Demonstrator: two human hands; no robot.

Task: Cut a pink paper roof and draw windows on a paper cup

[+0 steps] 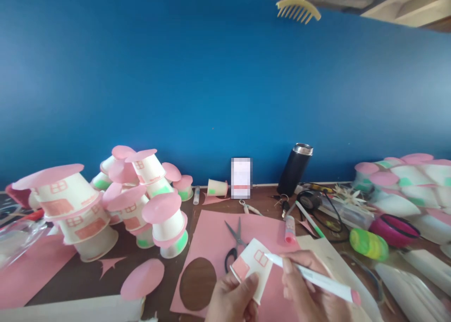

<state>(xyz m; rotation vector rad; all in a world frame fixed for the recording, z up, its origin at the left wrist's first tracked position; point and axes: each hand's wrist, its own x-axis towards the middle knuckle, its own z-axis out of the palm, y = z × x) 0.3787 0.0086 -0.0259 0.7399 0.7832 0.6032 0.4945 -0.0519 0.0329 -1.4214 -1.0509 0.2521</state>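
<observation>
My left hand (pixel 233 299) is closed around a white paper cup (pixel 254 265) with a pink door and window stuck on it, held tilted over the pink paper sheet (pixel 214 237). My right hand (pixel 302 284) grips a white glue stick (pixel 317 278) with a pink end, its tip touching the cup near the window. Black-handled scissors (pixel 235 243) lie on the pink sheet just behind the cup. An oval hole (pixel 197 283) is cut from the sheet at its near left.
Stacks of decorated cups with pink round tops (pixel 141 195) stand at the left, more (pixel 405 181) at the right. A loose pink circle (pixel 143 278), another glue stick (pixel 289 230), a black flask (pixel 295 168), keys (pixel 282 203), a green-yellow spool (pixel 368 244) and a magenta bowl (pixel 394 230) lie about.
</observation>
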